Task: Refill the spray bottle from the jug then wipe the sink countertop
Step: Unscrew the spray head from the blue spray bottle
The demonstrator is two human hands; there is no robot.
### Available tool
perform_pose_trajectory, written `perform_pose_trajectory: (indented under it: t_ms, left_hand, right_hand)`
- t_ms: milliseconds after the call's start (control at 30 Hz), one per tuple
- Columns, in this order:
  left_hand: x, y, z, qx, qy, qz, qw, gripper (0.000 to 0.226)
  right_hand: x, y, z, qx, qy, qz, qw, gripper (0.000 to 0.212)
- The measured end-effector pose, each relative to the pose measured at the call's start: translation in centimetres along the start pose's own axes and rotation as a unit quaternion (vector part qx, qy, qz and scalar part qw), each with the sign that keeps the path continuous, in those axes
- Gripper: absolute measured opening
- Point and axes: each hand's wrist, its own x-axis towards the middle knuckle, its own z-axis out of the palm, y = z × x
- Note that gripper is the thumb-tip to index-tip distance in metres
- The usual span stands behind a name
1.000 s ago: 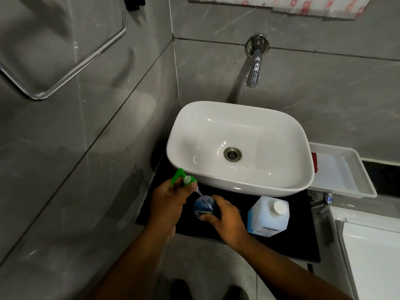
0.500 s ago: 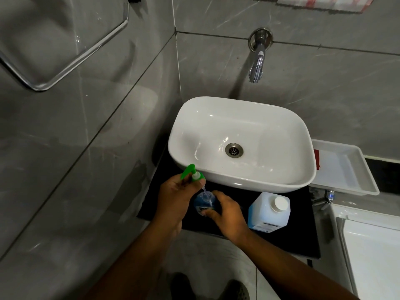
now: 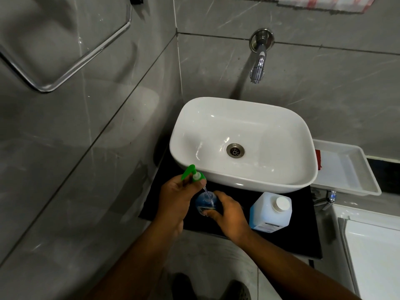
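A small blue spray bottle [image 3: 204, 202] stands on the black countertop [image 3: 303, 241] in front of the white basin [image 3: 242, 144]. My right hand [image 3: 227, 214] wraps around the bottle's right side. My left hand [image 3: 176, 194] grips the green spray head [image 3: 191, 172], lifted off the bottle and tilted left, with its clear dip tube still reaching down into the bottle's neck. A translucent jug [image 3: 270, 213] with a white cap stands capped on the countertop, just right of my right hand.
A chrome tap [image 3: 258, 68] juts from the grey wall above the basin. A white tray [image 3: 346, 167] with a red item sits to the right, a small valve [image 3: 329, 197] below it. A white fixture [image 3: 372, 252] fills the lower right. Tiled wall close on the left.
My left hand has kept the green spray head raised above the bottle, shifting slightly. My head has moved, so the basin and tap sit a little differently in view.
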Motion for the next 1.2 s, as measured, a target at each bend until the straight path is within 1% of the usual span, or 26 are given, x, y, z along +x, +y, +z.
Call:
perform_pose_trajectory:
  t_ms: [133, 333, 433, 533, 633, 700, 833, 1000, 1100, 1167, 1200]
  left_hand:
    - [0.1, 0.0, -0.1, 0.002, 0.007, -0.001, 1.0, 0.03]
    - [0.4, 0.3, -0.5, 0.011, 0.021, 0.01, 1.0, 0.028]
    - [1.2, 1.0, -1.4, 0.027, 0.039, 0.016, 0.999, 0.021]
    - [2.1, 2.0, -2.7, 0.035, 0.07, 0.024, 0.997, 0.004]
    - [3.0, 2.5, -4.2, 0.032, 0.11, 0.021, 0.993, 0.006]
    - [3.6, 2.2, -4.9, 0.022, 0.129, 0.0, 0.991, 0.011]
    - [4.9, -0.6, -5.7, 0.001, 0.154, -0.079, 0.985, 0.014]
    - [7.3, -5.2, -6.3, 0.042, 0.152, -0.162, 0.974, 0.015]
    - [8.5, -7.1, -6.6, 0.067, 0.166, -0.171, 0.969, 0.017]
    - [9.1, -7.6, -6.8, 0.063, 0.182, -0.163, 0.968, 0.016]
    - [9.4, -7.7, -6.8, 0.055, 0.187, -0.159, 0.968, 0.021]
  right_hand:
    - [0.0, 0.0, 0.0, -0.003, -0.001, 0.0, 1.0, 0.052]
    - [-0.1, -0.1, 0.0, -0.001, 0.006, 0.0, 1.0, 0.053]
    - [0.0, 0.0, 0.0, -0.004, 0.008, -0.004, 1.0, 0.053]
    - [0.0, 0.1, -0.2, -0.01, -0.004, -0.005, 1.0, 0.054]
    - [-0.2, 0.5, -0.4, -0.012, -0.004, 0.0, 1.0, 0.055]
    - [-0.4, 0.8, -0.7, -0.016, -0.001, 0.006, 1.0, 0.056]
    - [-0.8, 1.5, -1.3, -0.019, 0.006, 0.023, 1.0, 0.054]
    - [-1.3, 2.2, -1.7, -0.026, 0.025, 0.029, 0.999, 0.051]
    - [-1.5, 2.4, -1.7, -0.029, 0.031, 0.029, 0.999, 0.049]
    - [-1.6, 2.4, -1.7, -0.032, 0.034, 0.028, 0.999, 0.048]
    - [-1.6, 2.4, -1.6, -0.031, 0.035, 0.028, 0.999, 0.048]
